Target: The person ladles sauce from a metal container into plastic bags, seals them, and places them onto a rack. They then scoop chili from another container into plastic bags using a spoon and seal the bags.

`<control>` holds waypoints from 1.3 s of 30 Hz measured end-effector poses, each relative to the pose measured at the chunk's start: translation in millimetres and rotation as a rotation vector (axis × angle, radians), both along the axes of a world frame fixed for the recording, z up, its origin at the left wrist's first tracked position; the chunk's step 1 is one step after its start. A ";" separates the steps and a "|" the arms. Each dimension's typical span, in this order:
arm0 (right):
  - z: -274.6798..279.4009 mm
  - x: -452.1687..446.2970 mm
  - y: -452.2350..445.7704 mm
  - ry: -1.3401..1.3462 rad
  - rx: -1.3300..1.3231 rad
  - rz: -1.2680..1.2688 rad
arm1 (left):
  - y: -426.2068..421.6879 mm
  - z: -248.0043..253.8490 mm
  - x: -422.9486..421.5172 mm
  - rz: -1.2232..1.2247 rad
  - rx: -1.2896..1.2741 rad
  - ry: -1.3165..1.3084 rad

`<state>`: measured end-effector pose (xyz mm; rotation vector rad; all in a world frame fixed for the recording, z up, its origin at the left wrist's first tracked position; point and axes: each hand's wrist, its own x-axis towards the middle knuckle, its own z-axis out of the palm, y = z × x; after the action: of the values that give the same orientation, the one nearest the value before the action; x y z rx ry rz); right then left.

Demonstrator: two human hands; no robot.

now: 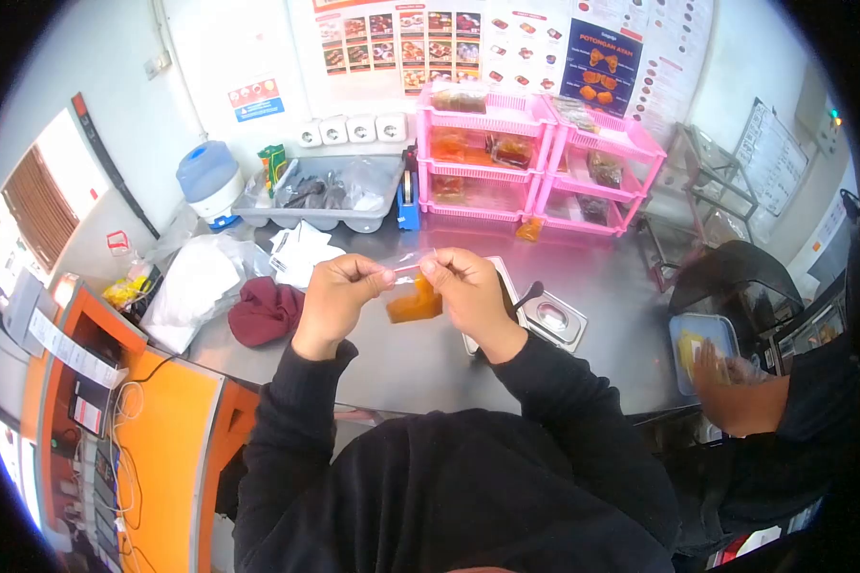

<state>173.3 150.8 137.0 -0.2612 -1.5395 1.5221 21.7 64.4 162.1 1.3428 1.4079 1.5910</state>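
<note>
Bag (pixel 414 306) of clear plastic, with orange filling in its lower part, is held up above the metal desk (pixel 621 277), in front of the person's chest, between the 2 hands. The left hand (pixel 336 298) has its thumb and fingers (pixel 358 265) closed on the upper left part of the bag, and the right hand (pixel 470 291) pinches it in a similar way at the upper right. I suppose the grip is so high because the filling, which is probably soft or liquid, then rests at the bottom, away from the fingers. Whether the top edge is sealed, I cannot tell. Near the right wrist a metal tray (pixel 470 346) shows only partly, since the hand covers it; a dark utensil (pixel 535 288) projects from there, perhaps set so for easy reach, and a metal lid (pixel 557 321) lies just beside. Maroon cloth (pixel 266 312) lies crumpled near the left wrist. At the back, pink racks (pixel 478 121) carry packets on several levels, which likely saves surface in front, and a small orange packet (pixel 529 229) lies at their foot. On the right side, a co-worker's hand (pixel 717 371) is at a container (pixel 680 329) with pale yellow content, well apart from the bag.
</note>
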 end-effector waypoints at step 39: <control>-110.2 202.1 263.3 -0.196 -0.218 -0.612 | -30.3 -191.9 -5.7 0.644 -0.378 0.242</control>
<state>375.3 414.1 26.8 -0.9402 -1.2701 1.1874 16.0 34.1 -29.8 0.9209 2.3249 1.4413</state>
